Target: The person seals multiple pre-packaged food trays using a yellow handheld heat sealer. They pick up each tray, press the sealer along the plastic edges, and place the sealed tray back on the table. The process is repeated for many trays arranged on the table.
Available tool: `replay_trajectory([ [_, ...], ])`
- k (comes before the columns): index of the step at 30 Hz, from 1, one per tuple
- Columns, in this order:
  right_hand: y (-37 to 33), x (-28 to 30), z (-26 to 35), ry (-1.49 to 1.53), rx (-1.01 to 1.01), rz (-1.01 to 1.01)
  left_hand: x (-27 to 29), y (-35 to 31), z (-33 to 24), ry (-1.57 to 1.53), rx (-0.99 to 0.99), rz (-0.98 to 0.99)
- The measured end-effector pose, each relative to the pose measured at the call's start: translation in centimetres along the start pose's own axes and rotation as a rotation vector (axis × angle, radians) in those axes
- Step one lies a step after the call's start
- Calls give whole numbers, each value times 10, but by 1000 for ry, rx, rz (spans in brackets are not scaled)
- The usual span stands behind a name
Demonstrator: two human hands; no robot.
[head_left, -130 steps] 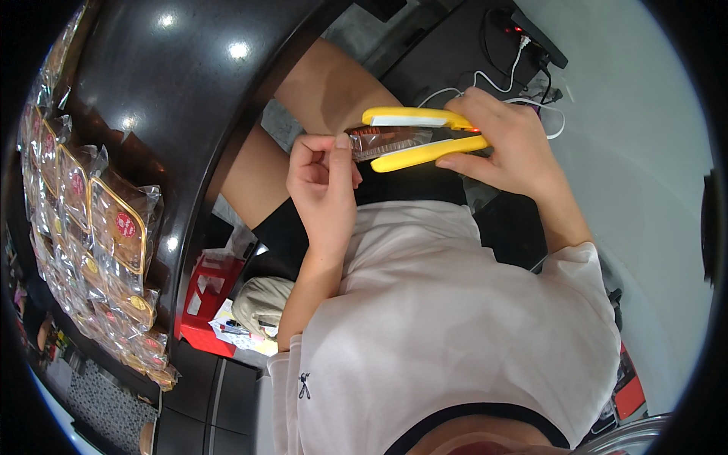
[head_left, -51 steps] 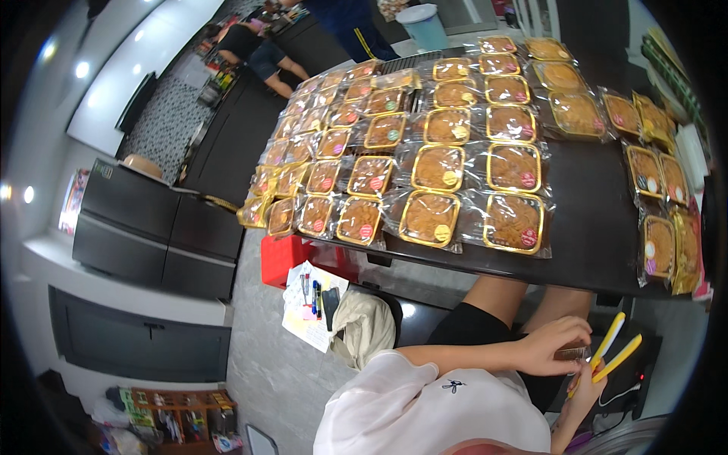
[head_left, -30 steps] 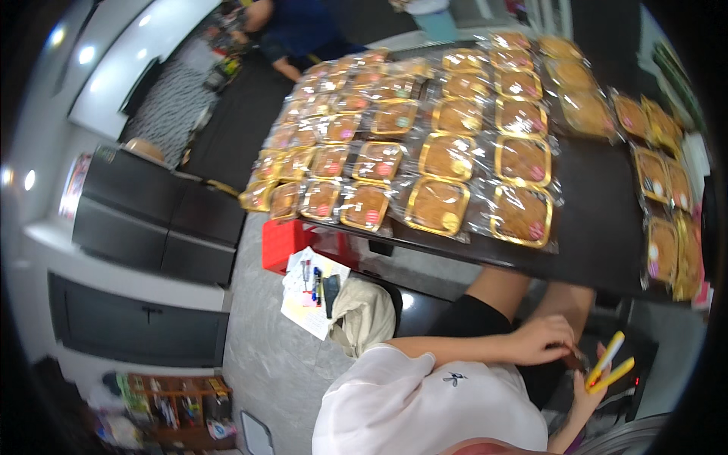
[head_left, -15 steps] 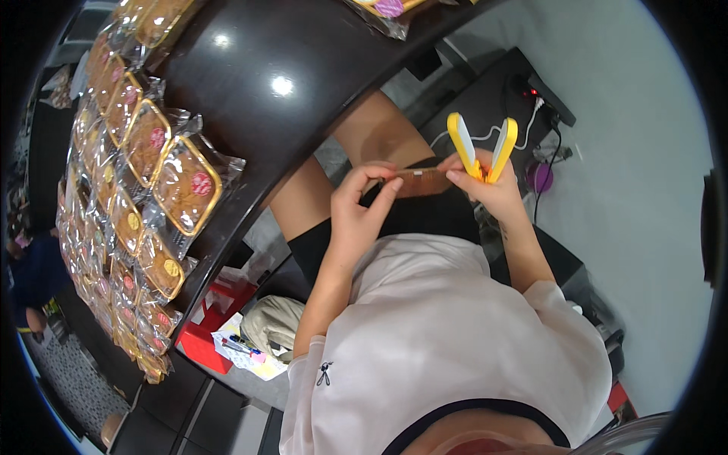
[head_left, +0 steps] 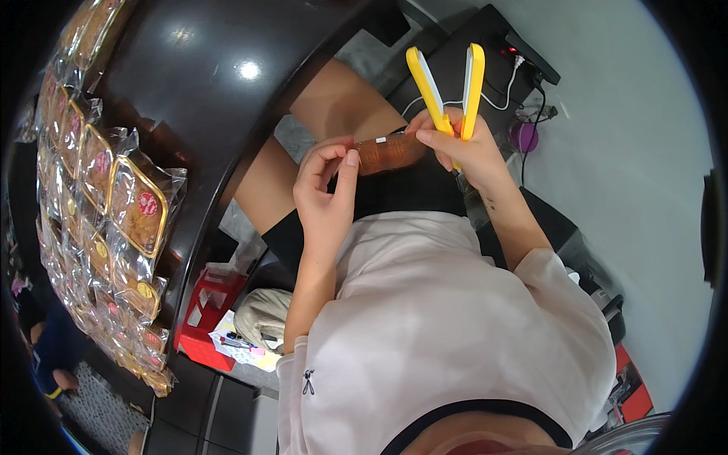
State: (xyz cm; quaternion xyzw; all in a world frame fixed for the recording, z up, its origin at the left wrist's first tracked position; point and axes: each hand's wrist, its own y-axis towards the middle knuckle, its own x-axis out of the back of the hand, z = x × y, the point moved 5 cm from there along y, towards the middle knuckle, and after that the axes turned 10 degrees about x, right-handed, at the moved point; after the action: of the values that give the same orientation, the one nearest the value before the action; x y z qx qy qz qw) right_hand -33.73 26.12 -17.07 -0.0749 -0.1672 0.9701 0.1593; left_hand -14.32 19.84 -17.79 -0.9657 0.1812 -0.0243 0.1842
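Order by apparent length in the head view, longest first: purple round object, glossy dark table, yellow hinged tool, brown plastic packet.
Glossy dark table
Yellow hinged tool
Brown plastic packet, ends partly covered
Purple round object

Glossy tabletop (head_left: 193,83), smooth yellow plastic clamp (head_left: 473,87), shiny plastic packet (head_left: 390,155), crinkled glossy wrappers (head_left: 142,211), matt cloth shirt (head_left: 455,311)

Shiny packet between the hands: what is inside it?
Something reddish-brown shows in the shiny packet; exactly what, I can't tell. The left hand hides part of one end, the right hand part of the other.
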Motion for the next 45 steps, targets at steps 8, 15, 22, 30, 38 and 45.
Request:
replay_trajectory([
  [8, 4, 5, 0, -65, 44, 63, 0, 2, 4, 6, 49, 9],
  [15, 6, 6, -6, -65, 58, 59, 3, 5, 0, -32, 150, 6],
  [22, 13, 1, 1, -224, 169, 89, 1, 5, -1, -95, 196, 16],
  [30, 13, 0, -6, -200, 150, 61, 6, 8, 3, -91, 152, 29],
  [38, 15, 0, -7, -182, 167, 141, -5, 16, -19, 217, -74, 105],
  [45, 17, -1, -12, -104, 137, 70, -27, 32, -34, 323, -70, 153],
])
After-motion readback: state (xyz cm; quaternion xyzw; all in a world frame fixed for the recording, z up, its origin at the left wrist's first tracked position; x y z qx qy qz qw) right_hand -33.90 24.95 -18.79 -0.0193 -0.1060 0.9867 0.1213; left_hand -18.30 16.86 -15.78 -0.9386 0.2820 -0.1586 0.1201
